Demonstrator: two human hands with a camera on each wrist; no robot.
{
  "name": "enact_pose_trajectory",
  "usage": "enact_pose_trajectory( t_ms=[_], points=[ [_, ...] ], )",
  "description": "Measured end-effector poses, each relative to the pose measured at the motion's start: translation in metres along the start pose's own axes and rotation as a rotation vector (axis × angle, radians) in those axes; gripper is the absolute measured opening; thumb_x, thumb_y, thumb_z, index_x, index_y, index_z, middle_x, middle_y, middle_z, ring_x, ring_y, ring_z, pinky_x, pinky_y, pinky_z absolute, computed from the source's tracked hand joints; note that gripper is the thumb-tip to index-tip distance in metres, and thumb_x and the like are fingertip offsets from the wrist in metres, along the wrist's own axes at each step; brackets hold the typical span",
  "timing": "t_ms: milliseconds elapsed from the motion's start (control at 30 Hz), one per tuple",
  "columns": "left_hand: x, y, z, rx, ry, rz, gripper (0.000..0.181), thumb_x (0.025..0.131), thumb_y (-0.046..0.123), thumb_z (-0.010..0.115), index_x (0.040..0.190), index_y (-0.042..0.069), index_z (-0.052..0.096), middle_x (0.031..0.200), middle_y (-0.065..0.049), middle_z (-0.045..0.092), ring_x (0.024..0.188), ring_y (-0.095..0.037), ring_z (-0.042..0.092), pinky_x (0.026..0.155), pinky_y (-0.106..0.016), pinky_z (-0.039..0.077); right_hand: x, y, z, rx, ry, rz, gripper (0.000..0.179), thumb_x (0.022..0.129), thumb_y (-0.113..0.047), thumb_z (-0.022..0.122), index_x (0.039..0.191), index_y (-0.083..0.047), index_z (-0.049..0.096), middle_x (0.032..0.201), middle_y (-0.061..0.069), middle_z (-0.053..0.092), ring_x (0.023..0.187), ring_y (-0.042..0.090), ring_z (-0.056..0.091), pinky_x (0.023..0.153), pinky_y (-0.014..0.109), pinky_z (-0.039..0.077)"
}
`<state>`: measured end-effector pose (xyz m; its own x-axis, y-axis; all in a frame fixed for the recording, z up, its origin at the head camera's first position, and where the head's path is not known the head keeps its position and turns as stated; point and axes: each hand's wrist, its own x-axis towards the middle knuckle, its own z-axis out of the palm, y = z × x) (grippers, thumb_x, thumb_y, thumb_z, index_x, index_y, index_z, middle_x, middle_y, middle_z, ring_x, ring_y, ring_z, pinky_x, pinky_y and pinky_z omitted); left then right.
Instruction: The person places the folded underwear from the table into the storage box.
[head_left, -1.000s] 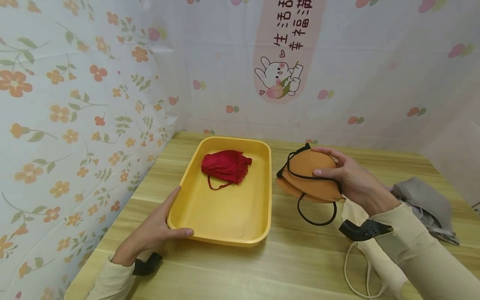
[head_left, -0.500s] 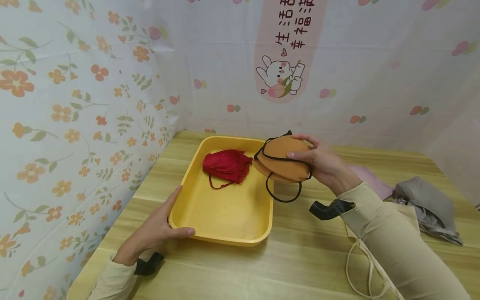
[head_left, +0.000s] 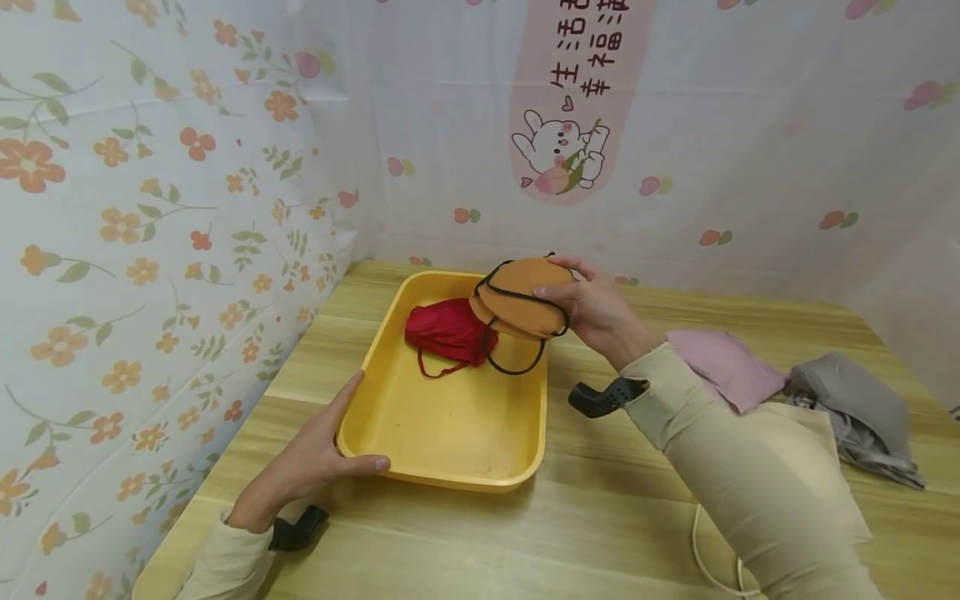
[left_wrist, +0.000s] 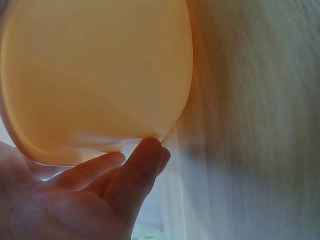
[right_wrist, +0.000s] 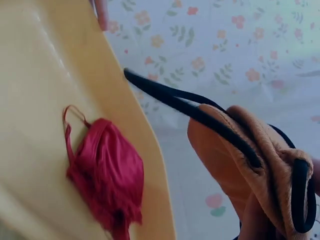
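Note:
An orange bra (head_left: 525,300) with black straps, folded with its cups together, hangs above the right part of the yellow tray (head_left: 442,442). My right hand (head_left: 596,308) grips it from the right, thumb on the near side, and one black strap loop dangles below. Inside the tray lies a red bra (head_left: 446,329) with a lacy edge, partly covered by the orange one in the head view. At the tray's near left corner my left hand (head_left: 318,454) holds the rim, thumb along the front. The left wrist view shows its fingers (left_wrist: 145,160) against the tray's outer wall.
To the right on the wooden table (head_left: 600,517) lie a pink cloth piece (head_left: 723,362), a folded grey bra (head_left: 862,408) and a cream garment (head_left: 806,458) with a strap loop, partly hidden by my right sleeve. Floral curtains (head_left: 187,250) stand behind and left.
My right hand has carried the orange bra leftward from beside the tray to over it, uncovering the pink cloth piece. My left hand and the tray stay in place.

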<state>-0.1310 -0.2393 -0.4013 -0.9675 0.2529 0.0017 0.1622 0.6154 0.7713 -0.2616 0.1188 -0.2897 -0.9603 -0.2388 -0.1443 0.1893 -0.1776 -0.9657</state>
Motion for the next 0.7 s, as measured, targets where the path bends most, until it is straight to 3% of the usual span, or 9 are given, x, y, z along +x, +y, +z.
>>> enact_pose_trajectory(
  t_ms=[133,233,367,567,700],
  points=[
    [0.000,-0.001,0.001,-0.012,0.000,0.005,0.121,0.075,0.037,0.087,0.162,0.005,0.008,0.162,-0.024,0.030,0.133,-0.035,0.049,0.114,-0.060,0.034,0.011,0.007,0.016,0.039,0.020,0.007,0.058,0.095,0.004,0.059,0.146,-0.015,0.037,0.124,-0.001,0.052,0.089,0.009,0.063,0.074,0.025,0.052],
    [0.000,0.000,0.000,-0.002,0.000,0.012,0.121,0.075,0.037,0.087,0.162,0.006,0.008,0.162,-0.023,0.032,0.131,-0.033,0.051,0.113,-0.052,0.038,0.018,0.013,0.028,0.057,0.029,0.020,0.059,0.095,0.004,0.059,0.147,-0.015,0.038,0.122,0.000,0.052,0.084,0.010,0.063,0.073,0.026,0.052],
    [0.000,0.001,-0.002,0.012,0.001,0.011,0.122,0.075,0.037,0.087,0.162,0.007,0.008,0.161,-0.022,0.033,0.129,-0.029,0.053,0.110,-0.045,0.042,0.029,0.022,0.040,0.080,0.051,0.042,0.060,0.095,0.005,0.060,0.147,-0.015,0.040,0.130,0.004,0.048,0.085,0.013,0.058,0.073,0.025,0.050],
    [0.000,0.000,-0.001,0.004,0.004,0.012,0.121,0.076,0.037,0.087,0.162,0.006,0.008,0.162,-0.023,0.031,0.132,-0.032,0.051,0.112,-0.051,0.039,0.043,0.034,0.048,0.137,0.097,0.069,0.059,0.095,0.006,0.059,0.147,-0.015,0.041,0.146,0.006,0.041,0.086,0.014,0.050,0.069,0.024,0.044],
    [0.000,-0.002,0.001,0.011,0.008,0.001,0.121,0.075,0.038,0.087,0.162,0.007,0.009,0.162,-0.021,0.031,0.132,-0.031,0.051,0.112,-0.041,0.040,0.050,0.044,0.055,0.159,0.106,0.094,0.063,0.095,0.007,0.057,0.151,-0.015,0.038,0.142,0.007,0.043,0.082,0.014,0.049,0.067,0.024,0.042]
  ],
)
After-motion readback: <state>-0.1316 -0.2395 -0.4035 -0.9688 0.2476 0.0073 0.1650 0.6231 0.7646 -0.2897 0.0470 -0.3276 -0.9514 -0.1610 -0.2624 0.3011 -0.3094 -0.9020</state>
